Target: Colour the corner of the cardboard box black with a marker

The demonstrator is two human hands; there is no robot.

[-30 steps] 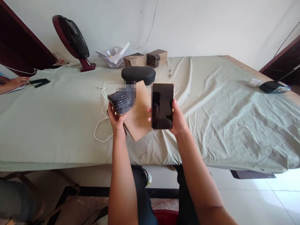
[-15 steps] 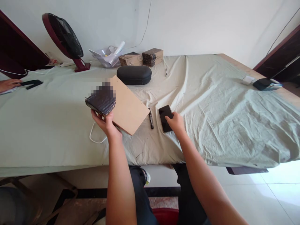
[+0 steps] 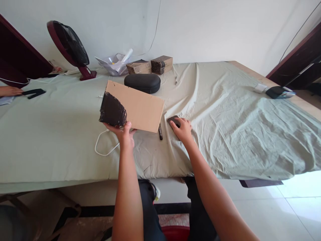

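My left hand [image 3: 125,134] grips a cardboard box [image 3: 142,108] from below, thumb against its near face. One end of this box is coloured in black. It is held tilted above the cloth-covered table. My right hand [image 3: 183,130] is closed over a black phone [image 3: 172,118] that lies on the cloth, and covers most of it. Between the box and the phone lies a black marker [image 3: 161,133], its upper part hidden by the box. A white cable loop [image 3: 96,147] rests beneath my left hand.
Behind the box are a black hard case [image 3: 142,83], two scribbled cardboard boxes [image 3: 162,64], a clear plastic basket [image 3: 115,67] and a fan [image 3: 71,45]. A pen [image 3: 176,80] lies farther back. Another person's hand [image 3: 11,91] holds a black object [image 3: 33,93] at far left.
My left hand has turned the box so its broad face points toward me, and the box now stands more level. My right hand has shifted slightly and covers more of the phone.
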